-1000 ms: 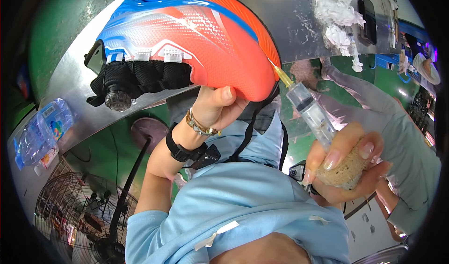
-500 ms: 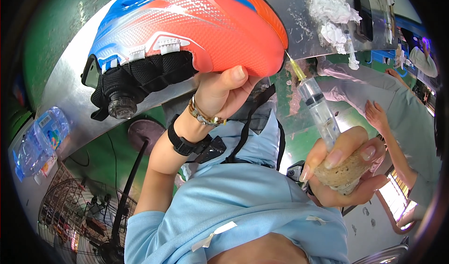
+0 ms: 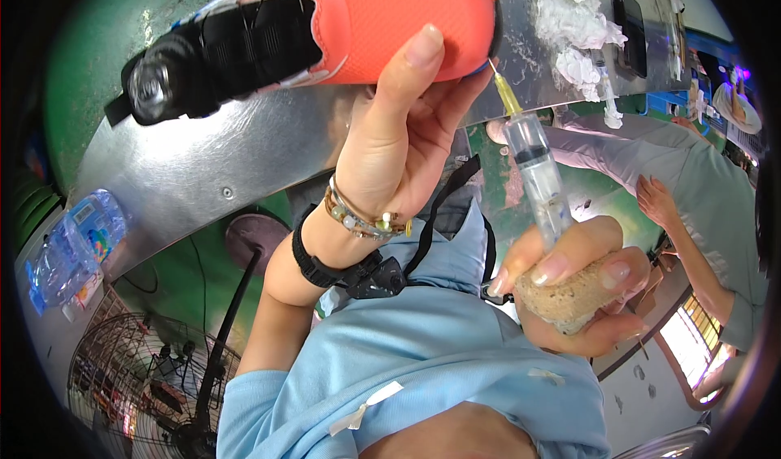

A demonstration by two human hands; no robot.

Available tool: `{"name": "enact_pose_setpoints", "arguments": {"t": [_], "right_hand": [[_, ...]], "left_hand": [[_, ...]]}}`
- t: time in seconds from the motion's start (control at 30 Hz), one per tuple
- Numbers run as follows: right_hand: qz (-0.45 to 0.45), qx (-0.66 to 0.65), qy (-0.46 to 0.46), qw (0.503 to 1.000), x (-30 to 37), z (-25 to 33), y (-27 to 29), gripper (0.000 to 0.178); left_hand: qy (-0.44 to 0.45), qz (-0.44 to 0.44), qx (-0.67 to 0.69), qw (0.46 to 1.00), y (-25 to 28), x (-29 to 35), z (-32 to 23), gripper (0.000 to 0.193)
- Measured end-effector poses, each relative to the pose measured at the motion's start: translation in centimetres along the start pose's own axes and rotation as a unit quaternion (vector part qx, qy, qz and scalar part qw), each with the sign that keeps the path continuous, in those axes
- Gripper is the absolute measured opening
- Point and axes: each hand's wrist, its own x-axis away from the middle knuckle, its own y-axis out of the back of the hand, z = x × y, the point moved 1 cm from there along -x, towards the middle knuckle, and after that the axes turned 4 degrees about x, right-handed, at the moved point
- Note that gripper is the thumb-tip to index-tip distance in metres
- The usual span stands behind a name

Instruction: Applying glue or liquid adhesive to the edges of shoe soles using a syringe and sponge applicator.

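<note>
— Where does the shoe lie from the fingers?

— Right in the left ones. The left hand has its thumb laid across the red toe and the other fingers bent round beneath, so it grasps the toe end. From there the shoe runs off to the left of those fingers, past the black straps, its long axis roughly crosswise to the person. Part of it is out of view.

— And the right hand?

— Curled round a tan lump, with a syringe caught among the same fingers. I can't tell how they meet its back end; that's hidden.

— Which way does the syringe point?

— Away from the right fingers, forward and slightly left, down to a needle with a yellow base. The tip sits at the dark edge of the toe, just beside the left fingertips.

— Touching?

— Can't tell, it's that close. The left hand is clearly nearer to that spot; the right is back along the barrel.

— Anything else about?

— Ahead of the right fingers, crumpled white wads and a phone on a metal table. Well left of the left fingers, a plastic bottle.
</note>
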Motion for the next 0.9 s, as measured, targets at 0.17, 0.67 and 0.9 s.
{"name": "enact_pose_setpoints", "arguments": {"t": [0.17,0.67,0.9], "right_hand": [[-0.005,0.04,0.012,0.999,-0.1,-0.9,0.1,0.051],[0.039,0.047,0.039,0.997,-0.3,-2.1,1.7,0.051],[0.089,0.128,0.049,0.987,-0.9,-1.3,2.3,0.046]], "left_hand": [[0.008,-0.033,0.006,0.999,-1.3,0.0,-1.1,0.046],[0.033,-0.086,0.059,0.994,-2.0,0.6,-2.1,0.041],[0.022,-0.077,0.063,0.995,-2.7,-0.1,-2.6,0.029]]}}
